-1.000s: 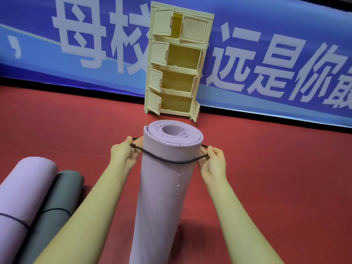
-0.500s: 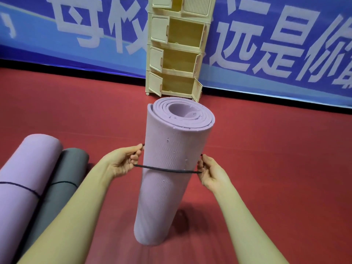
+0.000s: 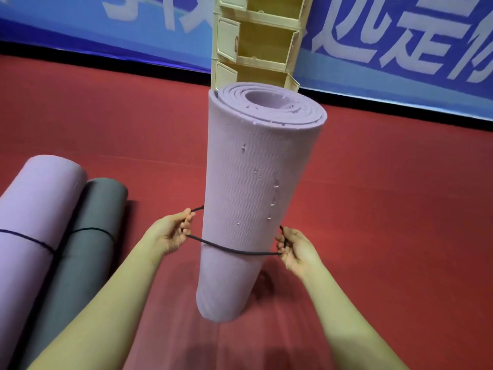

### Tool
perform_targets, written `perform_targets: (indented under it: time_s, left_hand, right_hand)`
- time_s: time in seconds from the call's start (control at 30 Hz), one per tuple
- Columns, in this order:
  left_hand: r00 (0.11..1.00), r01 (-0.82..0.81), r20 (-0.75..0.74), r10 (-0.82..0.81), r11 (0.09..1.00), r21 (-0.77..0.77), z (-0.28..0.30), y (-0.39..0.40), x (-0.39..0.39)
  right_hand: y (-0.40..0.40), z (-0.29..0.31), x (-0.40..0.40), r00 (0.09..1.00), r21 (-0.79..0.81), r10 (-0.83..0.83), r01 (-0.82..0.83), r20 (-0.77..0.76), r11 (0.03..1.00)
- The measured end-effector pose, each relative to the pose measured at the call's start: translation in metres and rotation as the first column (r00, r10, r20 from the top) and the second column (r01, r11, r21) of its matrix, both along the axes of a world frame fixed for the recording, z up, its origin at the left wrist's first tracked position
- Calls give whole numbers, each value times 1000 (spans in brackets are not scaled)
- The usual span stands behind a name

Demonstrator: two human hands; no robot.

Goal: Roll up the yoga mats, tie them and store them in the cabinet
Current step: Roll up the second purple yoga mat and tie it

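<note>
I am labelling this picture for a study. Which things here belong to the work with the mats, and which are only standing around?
Belong to the job:
upright purple mat
black cord, pinched by left hand and right hand
tied purple mat
tied grey mat
cabinet

Only standing around:
blue banner
red floor

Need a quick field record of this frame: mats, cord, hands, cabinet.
standing mat: purple rolled mat, upright on the red floor
cord: black cord looped round its lower half
left hand: pinches the cord left of the mat
right hand: pinches the cord right of the mat
tied mats: purple tied mat and grey tied mat, lying side by side at left
cabinet: behind the mat, doors open
</note>
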State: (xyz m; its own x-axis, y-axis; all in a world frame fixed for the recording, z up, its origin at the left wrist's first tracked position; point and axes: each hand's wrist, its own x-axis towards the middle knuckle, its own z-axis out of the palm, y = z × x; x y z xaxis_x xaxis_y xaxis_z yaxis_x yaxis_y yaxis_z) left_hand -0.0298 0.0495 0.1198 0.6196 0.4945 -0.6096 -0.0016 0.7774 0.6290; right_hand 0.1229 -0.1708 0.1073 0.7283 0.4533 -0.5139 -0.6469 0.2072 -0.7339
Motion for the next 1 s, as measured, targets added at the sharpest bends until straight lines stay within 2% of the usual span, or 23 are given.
perform_targets:
  time_s: [0.13, 0.27, 0.4, 0.47, 0.53, 0.6, 0.67, 0.73, 0.77, 0.83, 0.93, 1.0]
  left_hand:
    - [999, -9, -34, 8, 999, -45, -19, 4, -1]
    - [1000, -29, 8, 30, 998, -46, -15, -9, 6]
    - [994, 69, 63, -86, 969, 235, -2, -30, 5]
    - [989, 82, 97, -112, 958, 275, 0, -38, -3]
    - [983, 71, 145, -115, 958, 278, -3, -43, -12]
    - [977, 79, 159, -143, 931, 355, -7, -47, -18]
    - [967, 103, 169, -191, 898, 428, -9, -53, -19]
    - [947, 141, 189, -259, 866, 480, -11, -56, -15]
    - [937, 152, 192, -292, 835, 529, -13, -56, -11]
    - [917, 177, 149, -369, 716, 675, -21, -52, 0]
    - [899, 304, -82, -430, 480, 823, -36, -50, 20]
    - [910, 337, -207, -358, 350, 874, -52, -50, 35]
  right_hand:
    - [8, -18, -6, 999, 23, -24, 25, -39, 999]
    - [11, -11, -13, 996, 82, -76, 79, -40, 993]
    - [5, -9, -23, 992, -57, -42, 49, 118, 997]
    - [-3, -11, -29, 981, -47, -32, 42, 192, 998]
    - [-11, -13, -34, 976, 37, -30, 23, 217, 999]
    - [-15, -12, -38, 966, 85, 11, -34, 258, 996]
    - [-15, -10, -37, 932, 55, 112, -139, 345, 989]
    - [-13, -10, -34, 855, -76, 237, -228, 461, 971]
    - [-11, -12, -32, 809, -152, 281, -236, 516, 960]
    - [-7, -15, -25, 717, -256, 336, -222, 611, 941]
    - [5, -18, -10, 704, -222, 309, -216, 639, 951]
    - [16, -25, 4, 673, -194, 269, -186, 689, 963]
